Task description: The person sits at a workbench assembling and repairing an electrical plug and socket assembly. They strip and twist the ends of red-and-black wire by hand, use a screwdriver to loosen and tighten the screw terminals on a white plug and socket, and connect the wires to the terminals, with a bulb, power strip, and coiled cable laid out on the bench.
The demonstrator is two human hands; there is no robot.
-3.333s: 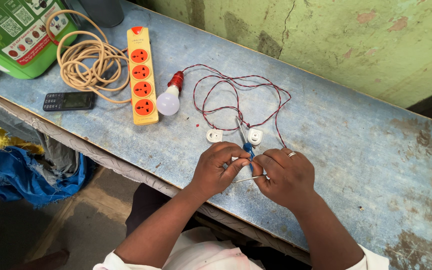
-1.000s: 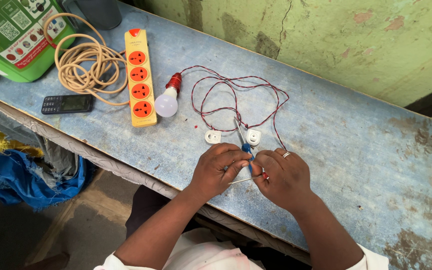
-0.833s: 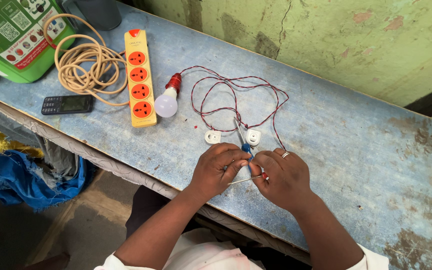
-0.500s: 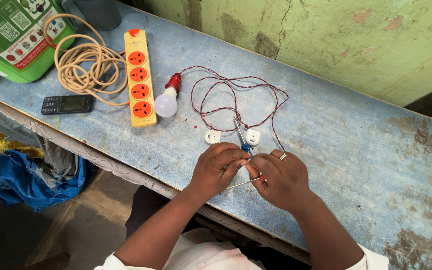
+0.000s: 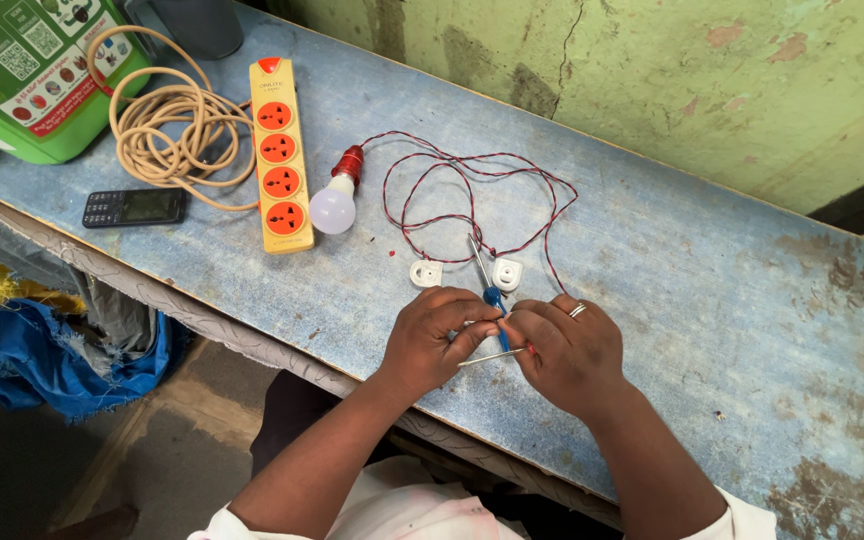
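Along a cracked, peeling green wall [image 5: 652, 70] runs a long worn blue-painted workbench [image 5: 712, 300], its paint scuffed to brown patches at the right end; below its near edge a crumpled blue cloth [image 5: 62, 350] lies on the floor. At the bench's far left stands a green plastic box [image 5: 22, 70], beside it a loose coil of beige cable [image 5: 167, 125] and a yellow four-socket power strip [image 5: 280, 155] lying lengthwise away from the person, with a black keypad phone [image 5: 134, 207] nearer the edge. A white bulb in a red holder [image 5: 337, 195] lies just right of the strip, its twisted red-and-black wire [image 5: 472, 200] looping across the bench towards the hands. Two small white plug parts [image 5: 426, 273] sit just beyond the knuckles. The left hand [image 5: 437, 340] and ringed right hand [image 5: 567, 350] meet, fingertips pinched shut on a thin bare wire end [image 5: 492, 357] lying roughly level between them. A blue-handled screwdriver [image 5: 487, 285] lies between them, its shaft pointing away toward the wall; whether either hand grips it cannot be told.
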